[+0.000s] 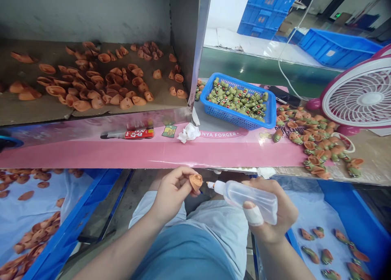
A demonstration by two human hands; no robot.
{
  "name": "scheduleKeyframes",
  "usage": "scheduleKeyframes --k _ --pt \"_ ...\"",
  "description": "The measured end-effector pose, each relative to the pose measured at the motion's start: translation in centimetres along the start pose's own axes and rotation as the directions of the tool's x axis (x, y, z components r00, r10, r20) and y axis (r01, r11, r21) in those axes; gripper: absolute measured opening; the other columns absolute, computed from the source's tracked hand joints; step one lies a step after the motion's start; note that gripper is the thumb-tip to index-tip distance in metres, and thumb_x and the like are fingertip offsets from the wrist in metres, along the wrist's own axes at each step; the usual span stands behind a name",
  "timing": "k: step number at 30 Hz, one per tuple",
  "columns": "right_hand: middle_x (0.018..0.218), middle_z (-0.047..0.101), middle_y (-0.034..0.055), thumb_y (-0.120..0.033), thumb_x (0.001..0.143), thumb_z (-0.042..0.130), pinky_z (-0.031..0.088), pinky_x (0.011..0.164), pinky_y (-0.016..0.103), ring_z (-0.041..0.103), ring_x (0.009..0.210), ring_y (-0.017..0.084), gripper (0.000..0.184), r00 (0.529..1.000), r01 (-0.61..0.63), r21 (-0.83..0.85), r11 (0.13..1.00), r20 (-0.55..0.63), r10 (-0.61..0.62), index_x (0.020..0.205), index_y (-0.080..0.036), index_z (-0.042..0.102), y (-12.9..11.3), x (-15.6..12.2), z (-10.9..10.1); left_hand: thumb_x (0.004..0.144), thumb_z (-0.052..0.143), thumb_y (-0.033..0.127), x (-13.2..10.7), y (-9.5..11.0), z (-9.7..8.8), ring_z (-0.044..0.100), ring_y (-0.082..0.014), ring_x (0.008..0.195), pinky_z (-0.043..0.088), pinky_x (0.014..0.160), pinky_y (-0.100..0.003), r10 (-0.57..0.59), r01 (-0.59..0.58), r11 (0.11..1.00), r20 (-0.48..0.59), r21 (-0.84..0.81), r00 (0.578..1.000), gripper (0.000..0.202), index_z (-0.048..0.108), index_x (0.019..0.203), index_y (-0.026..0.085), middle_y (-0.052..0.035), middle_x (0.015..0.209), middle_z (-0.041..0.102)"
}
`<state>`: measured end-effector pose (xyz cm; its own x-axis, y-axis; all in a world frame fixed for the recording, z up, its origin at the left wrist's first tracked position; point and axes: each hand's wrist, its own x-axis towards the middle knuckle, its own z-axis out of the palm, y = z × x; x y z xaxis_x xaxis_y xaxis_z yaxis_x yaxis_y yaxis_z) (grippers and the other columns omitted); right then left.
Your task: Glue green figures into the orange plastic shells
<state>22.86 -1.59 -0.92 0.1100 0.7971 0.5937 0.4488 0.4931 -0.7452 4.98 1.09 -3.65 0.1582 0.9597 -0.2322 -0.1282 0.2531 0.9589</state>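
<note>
My left hand pinches a small hollow orange cone-shaped piece between thumb and fingers, its open side facing up. My right hand grips a clear plastic squeeze bottle, which lies almost level. The bottle's white nozzle points left at the orange piece and stops just short of it. A white bandage wraps my right thumb. Part of the bottle is hidden by my right fingers.
A shelf of orange pieces sits ahead. A blue basket of small green figures stands on the pink board, near a red tube and crumpled tissue. Green-and-orange pieces lie beside a fan. Blue-edged trays flank my lap.
</note>
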Motion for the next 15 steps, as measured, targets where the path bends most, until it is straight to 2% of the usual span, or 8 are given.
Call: scheduleKeyframes --k 15 --pt "0.067 0.058 0.0021 -0.021 0.063 0.062 0.038 0.042 0.025 0.049 0.051 0.011 0.025 0.997 0.048 -0.011 0.999 -0.066 -0.049 0.086 -0.012 0.057 -0.18 0.03 0.32 0.072 0.05 0.008 -0.03 -0.13 0.19 0.057 -0.0076 0.049 0.048 0.046 -0.017 -0.003 0.003 1.0 0.016 0.003 1.0 0.012 0.055 0.075 0.017 0.0052 0.055 0.058"
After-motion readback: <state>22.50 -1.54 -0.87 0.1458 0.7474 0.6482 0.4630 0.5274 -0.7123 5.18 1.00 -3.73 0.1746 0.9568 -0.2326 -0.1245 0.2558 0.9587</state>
